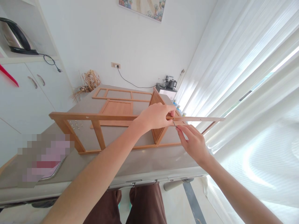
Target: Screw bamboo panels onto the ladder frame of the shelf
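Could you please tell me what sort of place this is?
Probably a room in a home, though it might be a small office. The kettle on a shelf, the long white curtains and the flower picture on the wall suggest it.

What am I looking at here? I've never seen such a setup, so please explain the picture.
There is no machine: these are a person's two bare hands. The single picture comes from a camera worn on the head, looking forward and down. The left hand grips the upper rail of a wooden frame standing on edge on the table. The right hand holds a thin metal piece up to that rail. Behind are a ladder-like frame and a wooden panel. Some small pieces at left are too tiny to identify.
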A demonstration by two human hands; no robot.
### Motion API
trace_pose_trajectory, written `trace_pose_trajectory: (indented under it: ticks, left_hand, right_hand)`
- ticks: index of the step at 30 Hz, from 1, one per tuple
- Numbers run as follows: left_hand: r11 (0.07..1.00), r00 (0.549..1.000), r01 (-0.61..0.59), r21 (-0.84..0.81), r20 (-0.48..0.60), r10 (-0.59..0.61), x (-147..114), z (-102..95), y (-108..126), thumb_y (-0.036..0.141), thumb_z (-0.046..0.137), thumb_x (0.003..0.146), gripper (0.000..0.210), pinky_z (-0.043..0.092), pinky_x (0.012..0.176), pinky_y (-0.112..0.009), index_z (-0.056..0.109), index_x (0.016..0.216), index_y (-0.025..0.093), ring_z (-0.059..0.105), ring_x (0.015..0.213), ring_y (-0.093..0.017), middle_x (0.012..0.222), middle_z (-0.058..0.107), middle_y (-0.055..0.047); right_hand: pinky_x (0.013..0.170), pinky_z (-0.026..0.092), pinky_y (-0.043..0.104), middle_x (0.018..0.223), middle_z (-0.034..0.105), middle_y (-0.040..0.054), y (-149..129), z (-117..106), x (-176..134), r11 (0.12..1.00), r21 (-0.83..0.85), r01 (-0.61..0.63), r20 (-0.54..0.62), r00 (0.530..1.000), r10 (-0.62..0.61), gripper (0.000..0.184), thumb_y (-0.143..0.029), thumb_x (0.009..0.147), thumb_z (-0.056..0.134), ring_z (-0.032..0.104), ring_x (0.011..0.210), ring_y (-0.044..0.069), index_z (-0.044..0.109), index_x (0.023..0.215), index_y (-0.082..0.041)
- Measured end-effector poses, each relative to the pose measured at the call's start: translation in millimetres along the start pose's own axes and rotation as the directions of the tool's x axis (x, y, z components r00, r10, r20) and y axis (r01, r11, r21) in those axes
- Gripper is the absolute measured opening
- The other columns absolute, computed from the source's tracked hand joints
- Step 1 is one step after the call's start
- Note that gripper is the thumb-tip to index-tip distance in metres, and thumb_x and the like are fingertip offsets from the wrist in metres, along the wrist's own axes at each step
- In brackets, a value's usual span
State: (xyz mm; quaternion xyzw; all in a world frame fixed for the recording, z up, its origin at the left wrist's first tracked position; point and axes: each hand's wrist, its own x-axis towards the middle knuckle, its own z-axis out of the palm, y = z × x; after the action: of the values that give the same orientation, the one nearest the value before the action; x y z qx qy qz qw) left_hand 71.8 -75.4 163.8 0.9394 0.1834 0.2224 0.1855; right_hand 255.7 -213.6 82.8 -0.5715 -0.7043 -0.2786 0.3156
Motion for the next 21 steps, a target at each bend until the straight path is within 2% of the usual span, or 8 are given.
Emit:
trace_pose_trajectory:
  ticks: [3, 8, 21]
  left_hand:
    - [1.0, 1.0, 0.001, -0.004, 0.004, -0.001, 0, 0.5, 0, 0.034, 0.058, 0.084, 0.015, 0.035, 0.057, -0.028, 0.064, 0.097, 0.028, 0.062, 0.076, -0.019, 0.09, 0.07, -0.002]
    - [1.0, 1.0, 0.009, 0.001, -0.002, -0.009, -1, 0.5, 1, 0.033, 0.057, 0.084, 0.015, 0.034, 0.056, -0.029, 0.064, 0.096, 0.028, 0.06, 0.07, -0.018, 0.086, 0.07, -0.002]
    - [1.0, 1.0, -0.013, -0.008, -0.009, 0.013, -1, 1.4, -1, 0.033, 0.056, 0.085, 0.013, 0.034, 0.057, -0.029, 0.063, 0.095, 0.028, 0.061, 0.077, -0.018, 0.086, 0.069, -0.001]
  right_hand:
    - [0.074, 0.053, 0.033, 0.097, 0.072, 0.006, 5, -3, 1, 0.999, -0.028, 0.019, -0.012, 1.0, -0.019, 0.024, -0.016, 0.096, 0.054, 0.065, 0.086, 0.019, 0.065, 0.116, -0.025]
    - [0.076, 0.052, 0.031, 0.103, 0.072, 0.0059, 8, -8, 5, 0.999, -0.032, 0.029, 0.033, 0.999, -0.028, 0.028, -0.012, 0.095, 0.053, 0.066, 0.09, 0.019, 0.065, 0.118, -0.025]
    - [0.074, 0.052, 0.029, 0.101, 0.071, 0.005, 10, -17, 14, 0.993, -0.081, 0.089, 0.026, 0.996, -0.087, 0.025, -0.01, 0.095, 0.054, 0.065, 0.088, 0.017, 0.065, 0.112, -0.024]
